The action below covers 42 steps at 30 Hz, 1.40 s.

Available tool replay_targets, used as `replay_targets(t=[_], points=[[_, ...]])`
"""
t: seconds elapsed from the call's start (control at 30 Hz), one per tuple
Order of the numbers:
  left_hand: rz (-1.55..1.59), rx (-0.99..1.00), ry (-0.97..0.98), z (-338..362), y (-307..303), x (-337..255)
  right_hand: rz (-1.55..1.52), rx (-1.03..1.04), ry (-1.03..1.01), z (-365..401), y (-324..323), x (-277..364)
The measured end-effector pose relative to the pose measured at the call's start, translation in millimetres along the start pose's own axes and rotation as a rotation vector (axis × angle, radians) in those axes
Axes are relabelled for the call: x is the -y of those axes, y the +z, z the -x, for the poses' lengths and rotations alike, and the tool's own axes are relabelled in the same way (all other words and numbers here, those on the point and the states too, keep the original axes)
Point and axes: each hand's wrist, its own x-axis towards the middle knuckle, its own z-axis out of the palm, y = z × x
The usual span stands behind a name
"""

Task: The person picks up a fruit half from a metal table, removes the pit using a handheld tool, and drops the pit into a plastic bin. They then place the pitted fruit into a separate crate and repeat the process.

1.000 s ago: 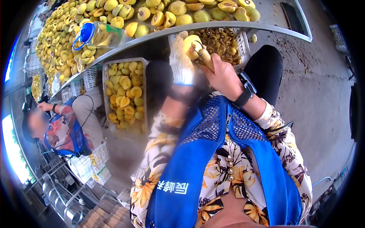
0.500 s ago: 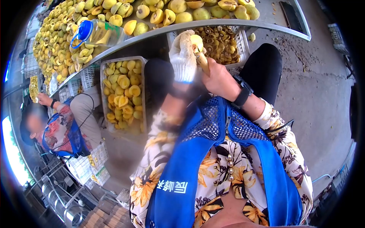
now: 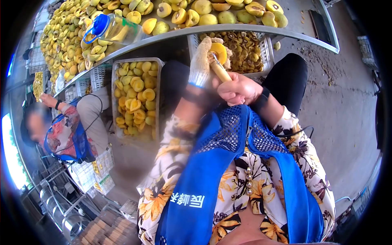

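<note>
My left hand (image 3: 200,61), in a white knitted glove, is closed around a yellow peach half (image 3: 220,50) with its cut face showing. In my bare right hand (image 3: 241,88) I grip a pitting tool (image 3: 221,72) by its pale wooden handle. Its metal end touches the cut face of the peach half; the exact shape of that tip is hard to make out. Both hands are over my lap, just in front of a white crate (image 3: 267,53) that holds brown pits and cut pieces.
A metal-edged table (image 3: 179,35) crosses ahead, heaped with yellow peaches (image 3: 65,41). On it lies a blue-capped bottle (image 3: 122,30). A crate (image 3: 115,98) of peach halves stands to my left. Beyond it sits another person (image 3: 67,132).
The peach half has turned, so its orange cut face now shows. The tool's metal end has come into view at that face. The whole view has shifted slightly.
</note>
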Motion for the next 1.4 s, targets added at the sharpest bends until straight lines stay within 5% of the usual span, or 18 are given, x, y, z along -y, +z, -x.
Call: replay_targets(t=[0.1,0.2,0.3,0.33,0.37,0.4,0.43,0.5,0.57,0.67,0.73,0.83,0.93,1.1,1.17,1.23,1.3,1.4], points=[[0.131,-0.07,-0.075,-3.5,-12.9,-2.2,-0.218,0.293,-0.073,-6.0,-6.6,-0.2],[0.014,-0.229,0.22,7.0,-38.7,-22.7,-0.355,0.348,-0.275,-5.5,-12.9,2.2],[-0.293,-0.488,0.431,38.7,-97.8,-64.6,-0.066,-0.324,-0.227,-4.6,-37.5,18.4],[-0.616,-0.733,0.519,53.0,-112.4,-74.0,0.3,-0.575,-0.154,-9.3,-54.9,11.1],[-0.594,-0.858,0.644,59.0,-147.9,-79.4,0.672,-0.819,-0.08,-15.0,-75.2,-0.4],[-1.02,-1.036,0.622,71.4,-182.8,-88.3,0.735,-0.898,-0.134,-12.9,-84.2,-7.3],[-1.38,-1.187,0.339,84.1,-204.6,-98.7,0.714,-0.878,-0.118,-12.6,-78.6,-7.9],[-1.904,-1.256,0.209,97.1,-214.0,-103.5,0.67,-0.844,-0.088,-14.2,-66.6,-5.4],[-2.109,-1.125,0.628,79.7,-203.5,-112.3,0.755,-0.806,-0.141,-19.1,-72.0,-11.6],[-1.999,-0.76,0.868,16.4,-109.3,-123.3,0.877,-0.807,-0.177,-26.5,-53.1,-2.0],[-2.094,-0.549,0.665,-25.5,-56.0,-124.2,1.186,-0.737,-0.414,-30.4,-61.2,-10.3],[-2.329,-0.195,0.3,-107.2,-39.8,-114.7,1.468,-0.752,-0.454,-16.8,-41.9,-4.5],[-2.303,-0.336,0.214,-138.8,-25.7,-100.1,1.285,-0.787,-0.524,-8.7,-41.0,-8.1],[-1.807,-0.257,0.726,-117.9,-50.8,-103.9,1.111,-0.867,-0.635,-5.6,-22.4,15.1],[-1.642,-0.329,0.864,-79.4,-31.6,-90.1,0.775,-0.744,-0.627,-14.3,-13.1,32.3],[-1.645,-0.197,1.233,-49.0,-16.6,-70.3,0.354,-0.6,-0.599,-23.5,6.4,49.0],[-1.687,-0.105,1.303,-22.1,-5.4,-45.6,0.2,-0.481,-0.557,-36.1,2.3,49.1],[-1.401,-0.074,1.0,4.2,-2.8,-21.4,0.13,-0.477,-0.54,-39.1,0.0,47.1]])
